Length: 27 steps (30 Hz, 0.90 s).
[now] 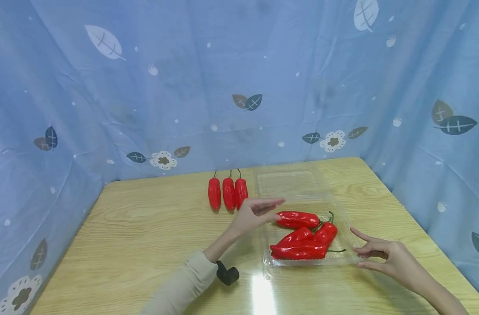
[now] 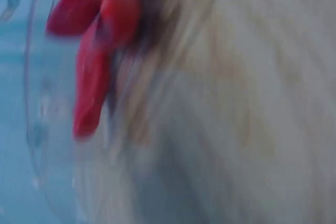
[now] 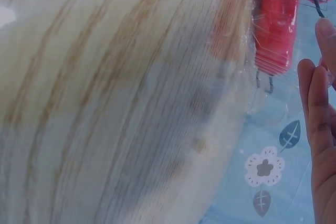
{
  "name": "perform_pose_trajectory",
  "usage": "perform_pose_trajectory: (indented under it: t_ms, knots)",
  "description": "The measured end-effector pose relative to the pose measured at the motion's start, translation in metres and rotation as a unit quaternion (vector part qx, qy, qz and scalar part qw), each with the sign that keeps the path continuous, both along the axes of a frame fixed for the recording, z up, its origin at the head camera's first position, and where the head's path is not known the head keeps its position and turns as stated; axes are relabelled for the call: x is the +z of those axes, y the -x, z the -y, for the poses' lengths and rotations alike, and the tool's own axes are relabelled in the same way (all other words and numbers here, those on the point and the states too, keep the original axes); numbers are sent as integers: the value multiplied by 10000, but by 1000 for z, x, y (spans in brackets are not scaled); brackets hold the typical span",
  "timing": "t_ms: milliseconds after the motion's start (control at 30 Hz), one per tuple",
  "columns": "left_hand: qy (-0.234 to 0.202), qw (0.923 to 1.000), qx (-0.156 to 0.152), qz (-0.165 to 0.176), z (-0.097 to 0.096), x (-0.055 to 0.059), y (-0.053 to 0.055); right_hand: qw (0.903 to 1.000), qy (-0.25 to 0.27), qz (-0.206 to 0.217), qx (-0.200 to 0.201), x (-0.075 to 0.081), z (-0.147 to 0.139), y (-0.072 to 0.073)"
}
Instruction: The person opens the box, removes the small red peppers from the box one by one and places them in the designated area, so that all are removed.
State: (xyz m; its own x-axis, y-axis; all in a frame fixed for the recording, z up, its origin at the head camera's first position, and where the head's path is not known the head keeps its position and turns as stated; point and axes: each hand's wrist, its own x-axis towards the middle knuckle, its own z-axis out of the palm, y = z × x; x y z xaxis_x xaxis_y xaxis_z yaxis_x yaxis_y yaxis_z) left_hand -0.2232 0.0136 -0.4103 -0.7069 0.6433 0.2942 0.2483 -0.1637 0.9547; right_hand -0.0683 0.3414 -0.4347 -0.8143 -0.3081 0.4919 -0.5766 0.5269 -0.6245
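Note:
A clear plastic box [image 1: 343, 210] lies with its lid [image 1: 288, 183] folded open toward the back. Several shiny red peppers with dark stems rest in it; one pepper [image 1: 297, 219] lies across the rear, another pepper [image 1: 300, 251] along the front. My left hand [image 1: 255, 214] is over the box's left edge, fingers extended, the thumb tip close to the rear pepper's left end. Whether it touches cannot be told. My right hand [image 1: 385, 256] is at the box's right edge, fingers loosely spread and near the rim. Through the box wall, a pepper [image 3: 275, 30] shows in the right wrist view.
Three red peppers stand in a row left of the lid: the left pepper [image 1: 214, 194], the middle pepper [image 1: 229, 194] and the right pepper [image 1: 241, 190], partly behind my left hand. A blue leaf-patterned curtain [image 1: 208, 87] surrounds the wooden table [image 1: 145, 232].

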Motion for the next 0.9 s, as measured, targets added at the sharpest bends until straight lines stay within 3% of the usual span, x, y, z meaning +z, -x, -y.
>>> perform_pose_trajectory:
  t_ms: [100, 200, 300, 367, 467, 600, 733, 867, 900]
  knots:
    - [550, 9974, -141, 453, -20, -2, -18, 10000, 28, 86, 21, 0, 0, 0]
    - [670, 9937, -169, 884, -43, -7, -33, 9999, 15, 150, -20, -1, -2, -2]
    - [625, 9918, -192, 1097, -58, -11, -41, 9999, -78, 89, -65, -2, -2, -3]
    - [837, 9911, -209, 1018, -64, -12, -43, 9999, -93, 80, -57, -2, -2, -2]
    - [1647, 9845, -445, 396, -64, -13, -45, 10000, -45, 66, -30, -1, -1, 1]
    - [2666, 9570, -827, -789, -63, -12, -43, 10000, -26, -59, -24, -1, 0, 3]
    - [3147, 9329, -865, -1523, -63, -12, -42, 9996, -186, -192, -74, -2, -1, 3]
    - [3334, 9145, -772, -2160, -63, -14, -44, 9986, -377, -305, -204, -3, -1, 1]
    - [3317, 9132, -734, -2252, -63, -14, -45, 9984, -402, -307, -233, -4, -1, 1]
